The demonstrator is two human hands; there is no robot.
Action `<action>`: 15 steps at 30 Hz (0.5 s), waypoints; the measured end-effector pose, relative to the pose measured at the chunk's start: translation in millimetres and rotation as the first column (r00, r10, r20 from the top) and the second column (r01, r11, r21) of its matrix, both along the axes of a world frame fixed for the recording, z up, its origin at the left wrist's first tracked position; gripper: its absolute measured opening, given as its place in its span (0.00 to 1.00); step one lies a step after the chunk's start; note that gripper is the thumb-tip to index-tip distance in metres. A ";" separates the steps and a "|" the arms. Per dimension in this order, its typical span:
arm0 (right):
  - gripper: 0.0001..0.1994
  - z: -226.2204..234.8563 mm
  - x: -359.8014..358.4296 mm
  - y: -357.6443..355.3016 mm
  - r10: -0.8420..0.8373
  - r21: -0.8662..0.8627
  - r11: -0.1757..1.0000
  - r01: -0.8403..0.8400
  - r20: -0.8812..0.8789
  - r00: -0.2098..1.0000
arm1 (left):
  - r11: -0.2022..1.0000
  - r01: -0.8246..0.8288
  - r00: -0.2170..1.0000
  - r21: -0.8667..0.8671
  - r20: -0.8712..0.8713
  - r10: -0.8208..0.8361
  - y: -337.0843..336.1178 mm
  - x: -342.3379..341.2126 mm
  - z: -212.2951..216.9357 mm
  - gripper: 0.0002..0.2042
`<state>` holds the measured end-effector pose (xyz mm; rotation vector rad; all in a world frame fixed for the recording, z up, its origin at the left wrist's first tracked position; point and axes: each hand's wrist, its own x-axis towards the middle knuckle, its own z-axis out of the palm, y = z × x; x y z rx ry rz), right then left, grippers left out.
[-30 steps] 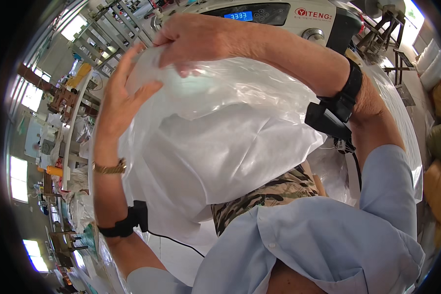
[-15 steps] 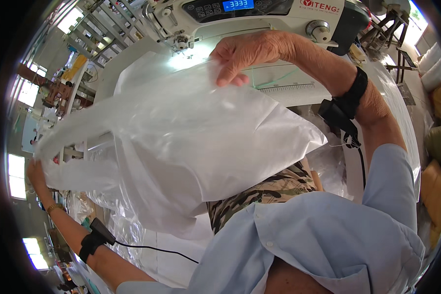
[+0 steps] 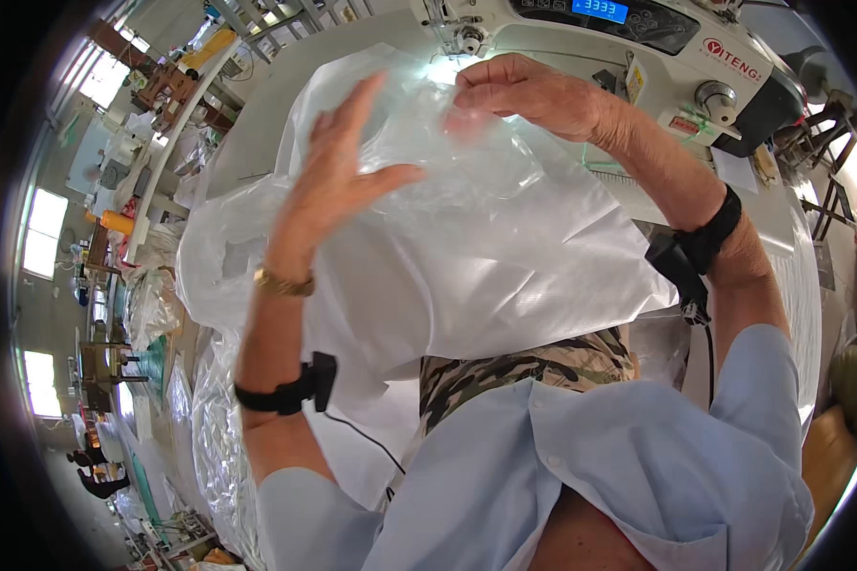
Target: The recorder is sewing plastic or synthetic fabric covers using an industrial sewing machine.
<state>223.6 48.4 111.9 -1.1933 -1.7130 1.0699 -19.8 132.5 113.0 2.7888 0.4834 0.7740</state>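
A large white plastic sheet (image 3: 505, 257), shiny and partly see-through, lies rumpled over the sewing table and hangs down over my lap. My left hand (image 3: 338, 171) is raised above its left part, blurred, with fingers and thumb spread and nothing in them. At the sheet's far edge, my right hand (image 3: 533, 95) has its fingers curled and pinched on the plastic; the fingertips are smeared by motion. Just beyond them is the lit needle area of a white sewing machine (image 3: 469, 40). A clear, glossy layer of the sheet (image 3: 414, 124) bunches between both hands.
The machine's display panel (image 3: 605, 14) and round handwheel (image 3: 716, 100) are at the back right. Crumpled clear plastic (image 3: 224, 457) is heaped below the table at left. Shelving with tools and an orange spool (image 3: 116, 222) runs along the far left.
My left hand has let go of the sheet's left end and swung inward, beside my right hand. That end has dropped and gathered. The machine now appears further right in the view.
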 end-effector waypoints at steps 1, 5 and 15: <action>0.13 -1.0 -2.1 2.2 0.012 0.022 1.000 -0.011 -0.046 0.999 | 0.997 -0.060 0.998 -0.038 -0.016 0.060 -4.9 11.6 -8.3 0.34; 0.17 -2.7 3.2 -8.2 -0.302 -0.021 0.951 0.308 -0.278 0.912 | 0.823 -0.072 0.989 -0.564 0.069 0.133 3.8 30.1 -19.3 0.18; 0.27 -73.8 3.5 -54.2 -0.099 -0.120 0.991 0.065 -0.310 0.946 | 0.850 -0.118 0.946 -0.513 0.203 0.254 23.4 22.5 -2.7 0.16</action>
